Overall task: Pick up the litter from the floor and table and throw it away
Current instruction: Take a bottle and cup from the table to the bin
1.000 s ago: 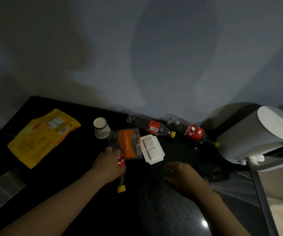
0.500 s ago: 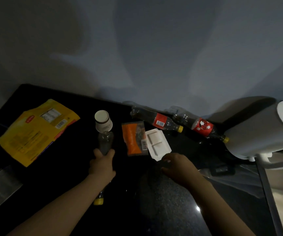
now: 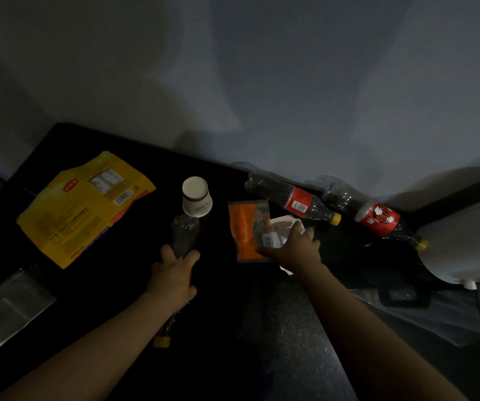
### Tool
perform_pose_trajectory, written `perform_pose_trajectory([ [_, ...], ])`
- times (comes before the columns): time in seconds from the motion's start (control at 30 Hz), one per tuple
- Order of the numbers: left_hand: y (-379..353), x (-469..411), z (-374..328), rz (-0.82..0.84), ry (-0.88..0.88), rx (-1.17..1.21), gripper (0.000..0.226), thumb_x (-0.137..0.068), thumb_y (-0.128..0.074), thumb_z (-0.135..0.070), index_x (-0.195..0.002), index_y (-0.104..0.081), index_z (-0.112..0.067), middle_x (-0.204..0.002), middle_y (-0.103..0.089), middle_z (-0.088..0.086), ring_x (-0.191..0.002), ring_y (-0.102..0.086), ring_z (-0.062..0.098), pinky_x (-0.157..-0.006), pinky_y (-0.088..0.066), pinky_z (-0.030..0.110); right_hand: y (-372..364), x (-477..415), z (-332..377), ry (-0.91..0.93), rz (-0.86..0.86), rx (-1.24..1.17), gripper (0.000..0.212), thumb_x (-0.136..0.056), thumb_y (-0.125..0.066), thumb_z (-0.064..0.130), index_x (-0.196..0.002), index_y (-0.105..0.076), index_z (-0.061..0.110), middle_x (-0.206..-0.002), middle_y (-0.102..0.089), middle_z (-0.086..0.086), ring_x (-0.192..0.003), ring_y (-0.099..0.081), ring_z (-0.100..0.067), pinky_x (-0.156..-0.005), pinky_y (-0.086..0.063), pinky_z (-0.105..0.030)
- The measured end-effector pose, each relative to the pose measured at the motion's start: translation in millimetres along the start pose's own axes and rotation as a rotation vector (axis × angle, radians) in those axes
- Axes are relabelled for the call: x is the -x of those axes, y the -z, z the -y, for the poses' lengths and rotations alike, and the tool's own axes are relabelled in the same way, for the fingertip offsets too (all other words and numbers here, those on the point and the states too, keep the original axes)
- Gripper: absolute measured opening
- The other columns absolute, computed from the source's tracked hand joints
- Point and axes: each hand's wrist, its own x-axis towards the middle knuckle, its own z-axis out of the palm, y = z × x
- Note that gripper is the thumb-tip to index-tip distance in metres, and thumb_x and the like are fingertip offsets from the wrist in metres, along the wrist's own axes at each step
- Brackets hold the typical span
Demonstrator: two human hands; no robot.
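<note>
My left hand [image 3: 173, 274] grips an empty plastic bottle [image 3: 185, 237] with a yellow cap, held over the black table [image 3: 94, 299]. My right hand [image 3: 296, 250] has reached the white plastic tray [image 3: 283, 224] and the orange wrapper [image 3: 246, 230]; its fingers curl over the tray's near edge. A paper cup [image 3: 196, 195] lies just beyond the held bottle. Two cola bottles, one [image 3: 293, 199] with a red label and another [image 3: 377, 219] further right, lie along the wall. A yellow snack bag [image 3: 82, 206] lies at the left.
A white bin [image 3: 464, 241] with a rounded lid stands at the right edge of the table. A clear plastic wrapper [image 3: 7, 308] lies at the near left. A grey wall rises directly behind the table.
My left hand drew the bottle toward me and away from the orange wrapper. My right hand moved forward from the table's near part onto the white tray and wrapper.
</note>
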Motion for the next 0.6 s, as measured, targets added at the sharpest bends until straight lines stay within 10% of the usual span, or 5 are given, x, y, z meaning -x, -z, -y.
perform_pose_trajectory([
  [0.33,-1.3,-2.7,2.4,-0.016,-0.025,-0.002,0.062,-0.081,-0.066,-0.027,-0.132,-0.032,-0.037,-0.133,-0.014,0.011,-0.109,-0.044,0.033,-0.094,-0.049,0.038,-26.4,-25.2,30.0,-0.143,0.008,-0.096,0.143,-0.056,-0.075,0.070,-0.148,0.021,0.020,-0.157,0.015,-0.018,-0.141,0.009,-0.048,-0.107,-0.008,-0.073],
  [0.6,-4.0,-3.7,7.8,-0.033,-0.049,0.040,0.062,-0.080,-0.067,-0.024,-0.132,-0.034,-0.035,-0.132,-0.015,0.011,-0.109,-0.043,0.034,-0.094,-0.049,0.037,-42.0,-23.1,16.9,-0.082,-0.136,-0.037,0.136,-0.055,-0.079,0.065,-0.150,0.005,0.018,-0.150,-0.016,-0.017,-0.135,-0.021,-0.042,-0.106,-0.025,-0.061],
])
